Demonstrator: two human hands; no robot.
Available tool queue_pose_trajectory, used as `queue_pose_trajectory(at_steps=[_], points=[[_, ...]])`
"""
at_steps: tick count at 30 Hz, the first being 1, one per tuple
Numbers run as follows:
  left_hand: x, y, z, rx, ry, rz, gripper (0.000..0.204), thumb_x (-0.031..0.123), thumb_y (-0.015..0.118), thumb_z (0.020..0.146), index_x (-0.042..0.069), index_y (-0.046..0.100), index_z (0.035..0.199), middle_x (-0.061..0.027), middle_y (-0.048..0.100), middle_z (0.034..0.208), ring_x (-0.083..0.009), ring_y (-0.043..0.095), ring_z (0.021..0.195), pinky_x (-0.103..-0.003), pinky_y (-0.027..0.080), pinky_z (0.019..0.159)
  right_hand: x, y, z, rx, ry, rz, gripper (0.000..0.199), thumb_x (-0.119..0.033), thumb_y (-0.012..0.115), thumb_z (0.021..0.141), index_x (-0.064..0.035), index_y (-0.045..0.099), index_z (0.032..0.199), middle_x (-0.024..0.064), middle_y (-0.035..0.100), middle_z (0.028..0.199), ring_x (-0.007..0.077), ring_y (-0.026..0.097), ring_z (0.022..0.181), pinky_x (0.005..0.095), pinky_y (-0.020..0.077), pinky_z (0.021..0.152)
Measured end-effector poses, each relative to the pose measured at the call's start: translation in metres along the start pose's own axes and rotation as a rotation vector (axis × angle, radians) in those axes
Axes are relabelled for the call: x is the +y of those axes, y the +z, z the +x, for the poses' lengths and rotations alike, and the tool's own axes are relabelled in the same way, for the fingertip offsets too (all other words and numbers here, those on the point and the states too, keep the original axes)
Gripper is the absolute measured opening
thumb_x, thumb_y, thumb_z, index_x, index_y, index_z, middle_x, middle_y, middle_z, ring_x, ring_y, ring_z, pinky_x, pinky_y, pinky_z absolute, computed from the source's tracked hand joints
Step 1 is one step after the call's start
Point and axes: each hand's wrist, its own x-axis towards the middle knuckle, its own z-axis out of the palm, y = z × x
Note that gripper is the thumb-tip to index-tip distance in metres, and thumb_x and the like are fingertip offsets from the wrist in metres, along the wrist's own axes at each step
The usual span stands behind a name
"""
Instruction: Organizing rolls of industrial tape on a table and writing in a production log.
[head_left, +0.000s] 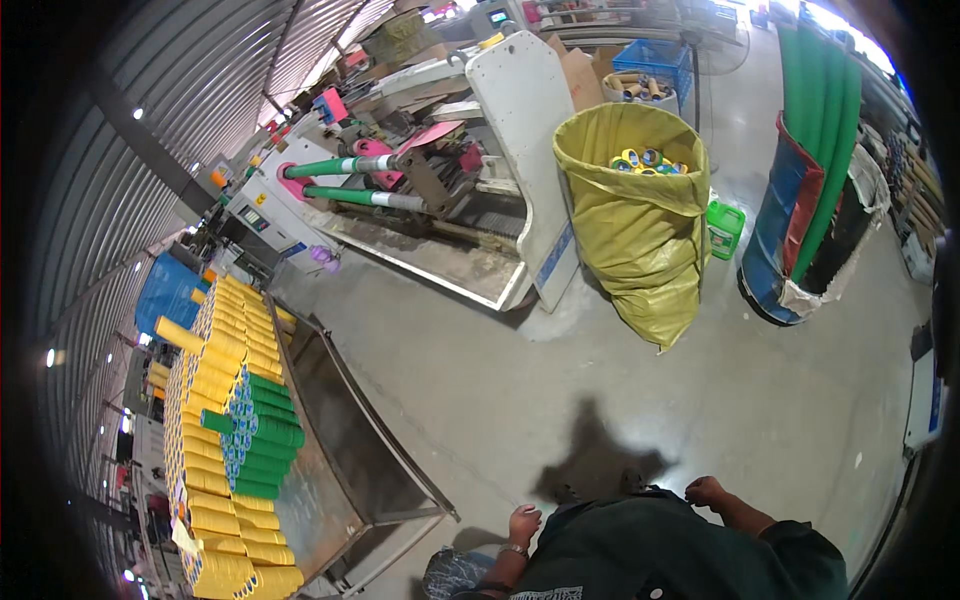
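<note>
Hands hanging by the metal cart.
L hand & R hand curling loosely, holding nothing, near yellow tubes.

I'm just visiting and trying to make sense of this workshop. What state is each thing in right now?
Yellow sack: open, upright, tape rolls inside.
Metal cart: bare tray.
Stacked tubes: lying on their sides, yellow with a green cluster.
Machine rods: loaded with green tubes.
Left hand: empty.
Right hand: empty, loosely curled.

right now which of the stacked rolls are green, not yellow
The green rolls form the small cluster at the stack's right edge, beside the metal tray; the rest are yellow rolls.
</note>
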Motion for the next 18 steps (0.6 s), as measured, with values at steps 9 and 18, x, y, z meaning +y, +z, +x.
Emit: queue_pose_trajectory(at_steps=[9, 18], points=[[-0.006, 0.004, -0.013, 0.092, -0.034, -0.007, 0.038, 0.012, 0.072, 0.081, 0.002, 0.059, 0.115, -0.0074, 0.068, 0.077, -0.0126, 0.062, 0.061, -0.027, 0.049, 0.052, -0.014, -0.015, 0.021, -0.063, -0.017, 0.018, 0.017, -0.012, 0.069, 0.084, 0.0030, 0.070, 0.092, 0.0133, 0.071, 0.084, 0.0218, 0.069, 0.069, 0.0323, 0.0539, 0.057], [-0.006, -0.028, -0.020, 0.187, 0.036, -0.326, 0.036, 0.005, 0.068, 0.083, 0.002, 0.056, 0.117, -0.0108, 0.068, 0.084, -0.0157, 0.064, 0.063, -0.028, 0.050, 0.051, -0.035, -0.013, 0.036, -0.128, 0.013, -0.086, 0.017, -0.014, 0.068, 0.086, 0.0012, 0.071, 0.093, 0.0119, 0.071, 0.083, 0.0204, 0.068, 0.069, 0.0317, 0.0541, 0.058]])
